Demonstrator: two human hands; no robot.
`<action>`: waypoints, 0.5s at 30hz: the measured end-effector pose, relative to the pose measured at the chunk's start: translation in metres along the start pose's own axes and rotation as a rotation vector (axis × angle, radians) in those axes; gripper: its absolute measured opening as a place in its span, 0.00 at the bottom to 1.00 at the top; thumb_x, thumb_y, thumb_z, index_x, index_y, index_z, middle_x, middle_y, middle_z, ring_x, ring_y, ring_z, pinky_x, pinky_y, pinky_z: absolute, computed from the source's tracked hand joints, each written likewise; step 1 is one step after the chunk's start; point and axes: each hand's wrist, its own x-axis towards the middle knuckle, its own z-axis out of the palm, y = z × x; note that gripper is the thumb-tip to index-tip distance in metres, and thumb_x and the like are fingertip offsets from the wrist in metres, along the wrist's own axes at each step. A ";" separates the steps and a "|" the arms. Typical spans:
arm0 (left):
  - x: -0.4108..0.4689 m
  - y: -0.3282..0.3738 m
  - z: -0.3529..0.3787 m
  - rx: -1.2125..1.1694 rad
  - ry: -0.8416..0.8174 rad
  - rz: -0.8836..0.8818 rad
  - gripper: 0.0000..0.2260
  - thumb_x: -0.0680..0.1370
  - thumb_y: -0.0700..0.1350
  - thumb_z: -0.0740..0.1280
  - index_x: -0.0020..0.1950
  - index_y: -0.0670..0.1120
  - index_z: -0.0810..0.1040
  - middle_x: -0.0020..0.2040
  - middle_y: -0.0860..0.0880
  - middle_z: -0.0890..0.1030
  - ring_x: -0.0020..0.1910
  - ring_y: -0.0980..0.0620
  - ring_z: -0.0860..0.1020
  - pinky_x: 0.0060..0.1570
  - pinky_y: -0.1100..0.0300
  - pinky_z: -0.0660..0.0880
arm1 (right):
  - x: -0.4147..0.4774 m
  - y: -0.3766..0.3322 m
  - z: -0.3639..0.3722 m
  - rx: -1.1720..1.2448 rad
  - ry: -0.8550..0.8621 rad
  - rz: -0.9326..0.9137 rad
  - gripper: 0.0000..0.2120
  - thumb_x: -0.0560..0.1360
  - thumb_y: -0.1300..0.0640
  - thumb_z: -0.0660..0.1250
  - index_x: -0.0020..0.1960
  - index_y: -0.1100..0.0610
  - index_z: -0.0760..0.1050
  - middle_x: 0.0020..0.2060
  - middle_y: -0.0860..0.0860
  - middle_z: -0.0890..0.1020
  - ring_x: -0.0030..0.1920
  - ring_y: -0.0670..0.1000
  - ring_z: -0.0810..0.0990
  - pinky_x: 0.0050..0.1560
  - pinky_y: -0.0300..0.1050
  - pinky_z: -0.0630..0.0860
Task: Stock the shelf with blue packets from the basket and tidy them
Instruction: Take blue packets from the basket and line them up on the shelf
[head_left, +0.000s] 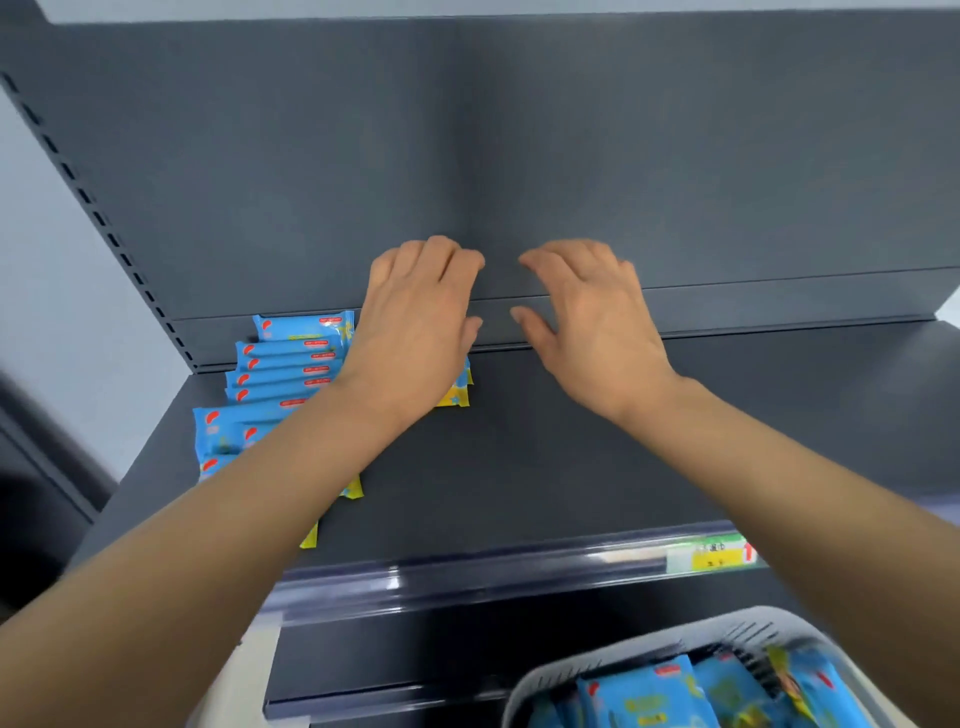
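Several blue packets (283, 358) with red marks and yellow ends lie in overlapping rows on the left of the dark grey shelf (571, 457). My left hand (421, 317) hovers over the right ends of the back packets, fingers spread, holding nothing. My right hand (592, 322) is raised beside it over bare shelf near the back panel, fingers apart and empty. My left forearm hides part of the front packets. A grey basket (675, 636) at the bottom right holds more blue packets (644, 696).
The shelf's back panel (519, 156) rises right behind my hands. A perforated upright (88, 202) runs along the left edge. A price rail with a yellow-green label (711, 553) fronts the shelf. A lower shelf (395, 670) lies below.
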 end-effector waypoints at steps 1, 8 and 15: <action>-0.005 0.010 -0.010 0.012 0.012 0.006 0.17 0.70 0.40 0.70 0.58 0.40 0.74 0.54 0.41 0.75 0.54 0.40 0.73 0.55 0.54 0.60 | -0.007 -0.001 -0.011 0.005 0.020 -0.018 0.18 0.74 0.57 0.66 0.63 0.61 0.72 0.60 0.55 0.76 0.62 0.58 0.71 0.59 0.49 0.64; -0.047 0.097 -0.087 0.111 0.114 -0.011 0.19 0.67 0.38 0.72 0.56 0.38 0.75 0.52 0.39 0.77 0.51 0.38 0.75 0.53 0.54 0.60 | -0.070 -0.004 -0.100 0.016 0.118 -0.142 0.19 0.72 0.57 0.68 0.61 0.62 0.73 0.59 0.56 0.76 0.63 0.59 0.71 0.60 0.51 0.65; -0.085 0.196 -0.151 0.173 0.252 -0.036 0.19 0.67 0.41 0.70 0.57 0.37 0.74 0.53 0.39 0.76 0.52 0.45 0.66 0.54 0.53 0.60 | -0.136 0.010 -0.191 0.029 0.237 -0.238 0.21 0.70 0.56 0.69 0.60 0.63 0.74 0.58 0.59 0.77 0.62 0.62 0.73 0.59 0.55 0.67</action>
